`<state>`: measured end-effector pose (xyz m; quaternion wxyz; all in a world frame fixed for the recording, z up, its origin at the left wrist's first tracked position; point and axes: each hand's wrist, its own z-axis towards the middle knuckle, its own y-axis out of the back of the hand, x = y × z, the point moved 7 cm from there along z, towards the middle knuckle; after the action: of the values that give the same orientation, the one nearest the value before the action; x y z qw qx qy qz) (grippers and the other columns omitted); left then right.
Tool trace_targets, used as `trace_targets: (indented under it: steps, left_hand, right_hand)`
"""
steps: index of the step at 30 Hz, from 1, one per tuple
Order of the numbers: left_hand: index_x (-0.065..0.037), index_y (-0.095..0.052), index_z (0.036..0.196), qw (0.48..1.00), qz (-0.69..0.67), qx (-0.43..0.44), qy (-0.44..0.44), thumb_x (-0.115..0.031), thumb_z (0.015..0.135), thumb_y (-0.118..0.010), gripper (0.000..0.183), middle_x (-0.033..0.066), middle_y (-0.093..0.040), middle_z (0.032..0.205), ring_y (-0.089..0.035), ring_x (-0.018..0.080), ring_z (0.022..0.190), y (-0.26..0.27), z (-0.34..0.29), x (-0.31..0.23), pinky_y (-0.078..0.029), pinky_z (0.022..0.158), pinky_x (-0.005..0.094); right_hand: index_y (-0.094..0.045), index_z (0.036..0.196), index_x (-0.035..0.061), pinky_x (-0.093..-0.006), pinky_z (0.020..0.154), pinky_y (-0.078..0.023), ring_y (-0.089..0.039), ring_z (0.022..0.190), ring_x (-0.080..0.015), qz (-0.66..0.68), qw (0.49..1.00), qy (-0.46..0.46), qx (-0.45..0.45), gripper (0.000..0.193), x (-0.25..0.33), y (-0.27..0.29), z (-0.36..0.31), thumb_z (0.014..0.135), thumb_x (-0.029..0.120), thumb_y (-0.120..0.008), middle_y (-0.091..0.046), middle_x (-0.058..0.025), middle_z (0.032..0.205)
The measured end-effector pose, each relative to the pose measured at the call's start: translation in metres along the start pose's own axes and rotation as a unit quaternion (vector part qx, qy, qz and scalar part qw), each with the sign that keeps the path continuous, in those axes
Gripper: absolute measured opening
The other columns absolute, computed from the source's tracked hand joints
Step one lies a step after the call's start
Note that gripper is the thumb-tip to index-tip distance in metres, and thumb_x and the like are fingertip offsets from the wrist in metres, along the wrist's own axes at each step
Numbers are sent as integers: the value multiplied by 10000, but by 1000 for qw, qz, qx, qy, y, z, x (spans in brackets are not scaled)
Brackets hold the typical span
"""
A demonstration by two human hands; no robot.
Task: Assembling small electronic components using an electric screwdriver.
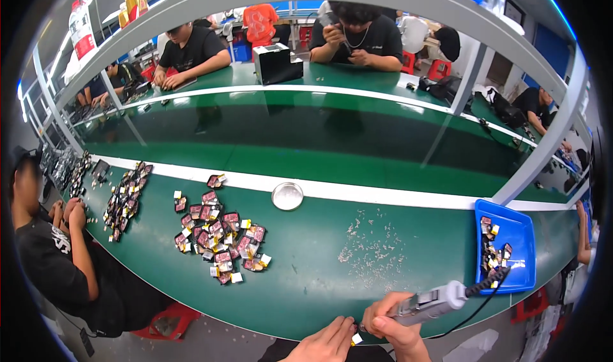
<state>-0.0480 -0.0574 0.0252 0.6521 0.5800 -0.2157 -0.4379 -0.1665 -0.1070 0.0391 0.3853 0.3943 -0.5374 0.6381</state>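
My right hand (388,324) is wrapped round a grey electric screwdriver (434,302), its cord leading off to the right. The driver's tip points left, toward my left hand (327,340) at the table's near edge. Under those pressed-together fingers is a small electronic part with a white tab (356,339), mostly hidden by the hand. Many tiny silvery screws (377,250) lie scattered on the green table ahead of my hands. Left of them is a loose pile of small black-and-pink parts with white tabs (220,234).
A blue tray (525,250) at the right holds several similar parts. Beyond the screws stands a round shallow metal dish (287,196). Another heap of parts (128,196) lies farther left, beside a seated co-worker (60,253). A grey shelf frame (543,142) spans the table; other people sit across.
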Motion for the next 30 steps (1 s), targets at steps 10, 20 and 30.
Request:
trace_targets:
  steps: [10, 20, 30]
  left_hand:
    - [44, -608, 1082, 997, 15, -29, -69, -90, 775, -601, 334, 141, -597, 1137, -592, 243, 1039, 13, 9, 6, -535, 792, 286]
    - [-6, -557, 1101, 961, 32, -237, 136, 8, 744, -659, 372, 179, -574, 1117, -570, 352, 1041, 86, -48, 136, -498, 874, 400]
    - [10, -523, 1212, 908, 155, -244, 305, -9, 846, -563, 369, 205, -485, 1299, -448, 373, 1206, 122, -62, 246, -372, 1016, 429]
  right_hand:
    - [-517, 705, -37, -332, 427, -331, -429, 417, -187, 104, 970, 55, 212, 121, 20, 4, 11, 754, 19, -612, -504, -122, 527]
    - [-429, 820, 82, -287, 410, -344, -297, 366, -105, 280, 938, 156, -129, 95, 11, 77, -53, 855, 141, -495, -322, 8, 460]
    - [-434, 836, 77, -270, 435, -337, -312, 387, -87, 331, 926, 75, -163, 97, -31, 69, -54, 860, 145, -500, -331, 21, 495]
